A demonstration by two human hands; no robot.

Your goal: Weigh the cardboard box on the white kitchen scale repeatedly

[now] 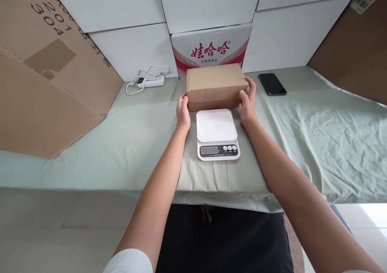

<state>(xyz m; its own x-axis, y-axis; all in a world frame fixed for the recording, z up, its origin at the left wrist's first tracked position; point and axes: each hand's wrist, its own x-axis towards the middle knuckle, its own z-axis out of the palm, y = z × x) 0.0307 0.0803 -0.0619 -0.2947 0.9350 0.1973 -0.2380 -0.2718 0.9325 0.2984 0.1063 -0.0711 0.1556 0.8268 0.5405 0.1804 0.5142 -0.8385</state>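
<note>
A closed brown cardboard box (216, 79) is gripped from both ends, just behind a white kitchen scale (216, 126). My left hand (183, 111) presses on the box's left end, fingers partly hidden behind it. On the right end, my right hand (248, 101) has its thumb on the front face and fingers round the side. The scale's platform is bare, and its display and round buttons face me. Whether the box rests on the table or is slightly lifted, I cannot tell.
Behind the box stands a white and red carton (211, 43) against stacked white boxes. A white power strip with a cable (151, 81) lies at the back left, a black phone (272, 84) at the back right. Large cardboard panels (54, 75) flank the green tablecloth (145, 144).
</note>
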